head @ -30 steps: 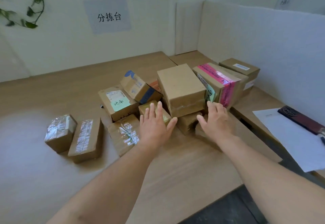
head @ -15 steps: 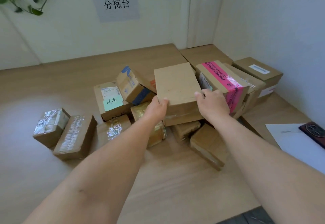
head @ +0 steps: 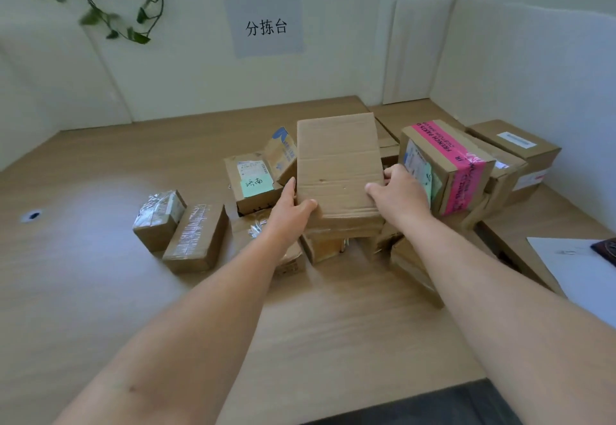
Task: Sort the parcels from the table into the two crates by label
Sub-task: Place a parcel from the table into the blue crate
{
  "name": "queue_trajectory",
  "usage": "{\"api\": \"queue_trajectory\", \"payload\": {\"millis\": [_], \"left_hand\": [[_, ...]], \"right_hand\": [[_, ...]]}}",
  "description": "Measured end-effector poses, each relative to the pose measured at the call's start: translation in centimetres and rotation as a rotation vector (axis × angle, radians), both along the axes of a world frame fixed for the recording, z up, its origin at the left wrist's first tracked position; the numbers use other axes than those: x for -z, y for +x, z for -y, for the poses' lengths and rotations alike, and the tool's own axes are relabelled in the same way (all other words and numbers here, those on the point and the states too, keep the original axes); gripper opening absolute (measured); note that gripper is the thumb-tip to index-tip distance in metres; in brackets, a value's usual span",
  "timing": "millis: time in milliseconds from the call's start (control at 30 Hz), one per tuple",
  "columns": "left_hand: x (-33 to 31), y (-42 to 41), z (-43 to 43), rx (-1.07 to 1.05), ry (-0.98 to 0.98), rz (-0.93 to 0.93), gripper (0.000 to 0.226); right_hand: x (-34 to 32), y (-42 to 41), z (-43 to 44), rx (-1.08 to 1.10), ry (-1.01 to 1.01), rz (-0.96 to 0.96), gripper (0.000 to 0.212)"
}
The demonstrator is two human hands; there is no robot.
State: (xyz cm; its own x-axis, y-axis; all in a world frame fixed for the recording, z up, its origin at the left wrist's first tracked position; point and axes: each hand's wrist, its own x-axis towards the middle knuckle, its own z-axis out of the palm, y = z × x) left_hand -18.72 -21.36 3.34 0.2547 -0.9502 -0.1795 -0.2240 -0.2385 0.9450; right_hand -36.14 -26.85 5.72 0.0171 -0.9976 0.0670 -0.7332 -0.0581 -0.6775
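Parcels (head: 325, 248) of brown cardboard lie heaped midway across my smooth wooden table (head: 100, 291). At the right of the heap stands a blocky carton (head: 446, 171) banded in glossy pink tape. Beside it I hold a plain rectangular box (head: 338, 171), corrugated and creased, tilted up over the heap. My left hand (head: 290, 211) grips its left edge, thumb pressed on the face. My right hand (head: 400, 191) grips the right edge likewise. Two small blocks (head: 195, 241) wrapped in shiny tape sit leftmost, touching.
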Motion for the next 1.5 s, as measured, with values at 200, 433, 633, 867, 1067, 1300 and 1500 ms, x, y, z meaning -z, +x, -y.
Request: {"api": "queue_trajectory", "payload": {"millis": [200,433,633,867,1067,1300,1500], "left_hand": [[-0.8,4.9,-8.6,-0.015,-0.023,-0.03,0.064],[1.4,12.1,-18.7,-0.232,0.08,-0.037,0.05],[2.4,16.6,-24.9,-0.276,0.089,0.039,0.075],[2.0,19.8,-28.4,-0.44,0.07,-0.189,0.034],[0.5,21.2,-29.1,-0.614,0.127,-0.236,0.089],[-0.2,22.8,-29.5,-0.673,0.142,-0.25,0.041],[0.6,23.2,-29.8,-0.747,0.079,-0.159,0.037]], "right_hand": [[0.7,5.4,-6.2,-0.165,0.025,0.053,0.034],[2.5,12.8,-14.3,-0.275,0.258,0.175,0.035],[3.9,17.8,-19.4,-0.449,0.414,0.261,0.067],[4.6,21.4,-21.5,-0.471,0.593,0.428,0.064],[3.9,24.2,-20.9,-0.464,0.68,0.48,0.091],[1.7,27.7,-20.4,-0.519,0.637,0.512,0.028],[3.6,28.8,-19.8,-0.697,0.492,0.377,0.077]]}}
